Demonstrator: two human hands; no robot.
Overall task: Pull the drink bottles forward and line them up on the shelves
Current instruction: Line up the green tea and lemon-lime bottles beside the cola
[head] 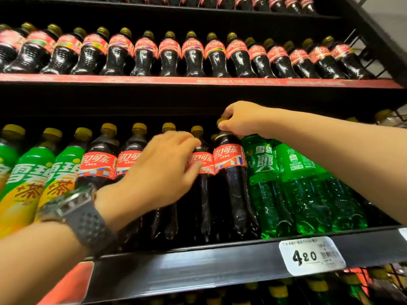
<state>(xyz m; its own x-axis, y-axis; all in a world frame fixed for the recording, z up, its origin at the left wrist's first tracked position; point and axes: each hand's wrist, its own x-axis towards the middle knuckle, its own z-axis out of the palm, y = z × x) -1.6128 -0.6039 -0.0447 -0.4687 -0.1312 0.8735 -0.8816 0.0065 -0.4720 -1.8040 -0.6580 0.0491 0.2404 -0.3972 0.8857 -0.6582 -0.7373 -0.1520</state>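
On the middle shelf (198,258) stand several dark cola bottles with red labels and yellow caps. My right hand (244,119) grips the neck and cap of the rightmost cola bottle (231,172), which stands at the shelf front. My left hand (163,170), with a watch on the wrist, reaches in front of the cola row; its fingertips touch the red label of the neighbouring cola bottle (201,164), which sits further back. Whether the fingers close around that bottle is hidden.
Green soda bottles (286,183) stand right of the cola, green-and-yellow tea bottles (28,183) to the left. A row of smaller cola bottles (191,53) fills the shelf above. A white price tag (310,256) reading 4.20 hangs on the shelf edge. More bottles stand below.
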